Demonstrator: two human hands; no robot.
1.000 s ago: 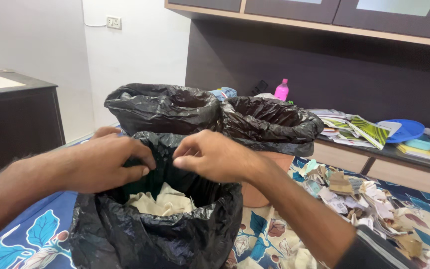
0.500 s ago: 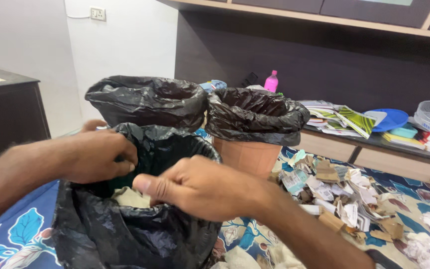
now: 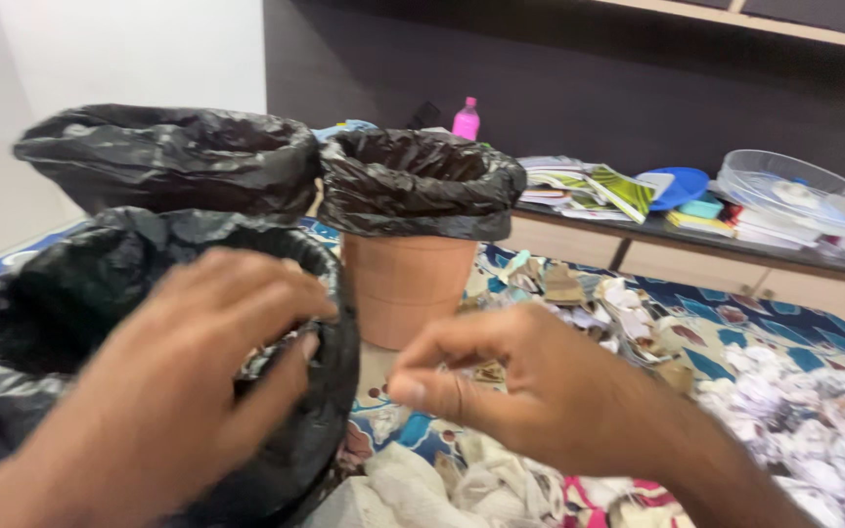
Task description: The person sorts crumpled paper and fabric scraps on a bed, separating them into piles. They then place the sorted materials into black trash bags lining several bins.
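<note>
My left hand (image 3: 188, 381) grips the front rim of a black bin bag (image 3: 61, 284) at the near left, fingers curled over its edge. My right hand (image 3: 530, 381) is off the bag, to its right, low over a patterned blue sheet (image 3: 735, 328). Its fingers are pinched together and I see nothing held between them. Crumpled white cloth or paper (image 3: 462, 484) lies just below that hand. The picture is blurred by motion.
A terracotta bin (image 3: 408, 288) with a black liner stands behind my hands, a second black-lined bin (image 3: 168, 156) at the back left. Paper scraps (image 3: 579, 288) and crumpled white paper (image 3: 794, 411) litter the sheet. A low shelf holds magazines (image 3: 599, 191), a pink bottle (image 3: 466, 119) and a clear basket (image 3: 784, 186).
My right hand let go of the bag rim and moved right and down, over the sheet. My left hand stays on the rim. The view swung to the right.
</note>
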